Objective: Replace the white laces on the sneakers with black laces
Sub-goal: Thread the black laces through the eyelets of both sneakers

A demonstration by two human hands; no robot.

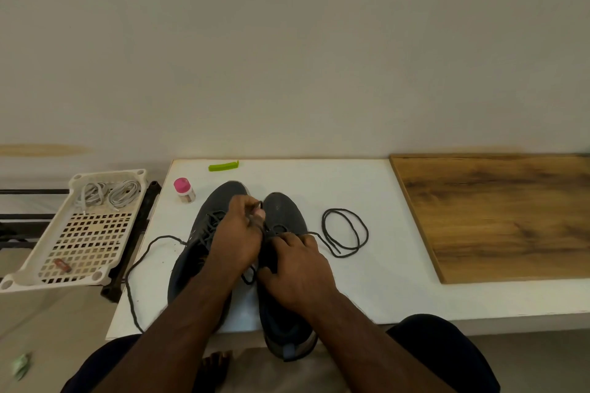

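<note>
Setting: white tabletop (367,290) against a plain wall, wooden board on the right.
Shoes: two dark grey fabric sneakers (287,214) side by side, toes away, the right one's heel over the table edge.
Black lace: thin black cord (346,230), looks floppy and light, so pinch it near the tip.
Left hand (238,239): fingers pinching the lace end above the eyelets.
Right hand (297,268): curled down on the right shoe, seems to hold it steady.
Old laces: white laces (108,193) coiled in the cream plastic basket (48,265).

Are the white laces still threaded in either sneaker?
No: the white laces lie bundled in the cream plastic basket left of the table, while both sneakers carry black lace.
</note>
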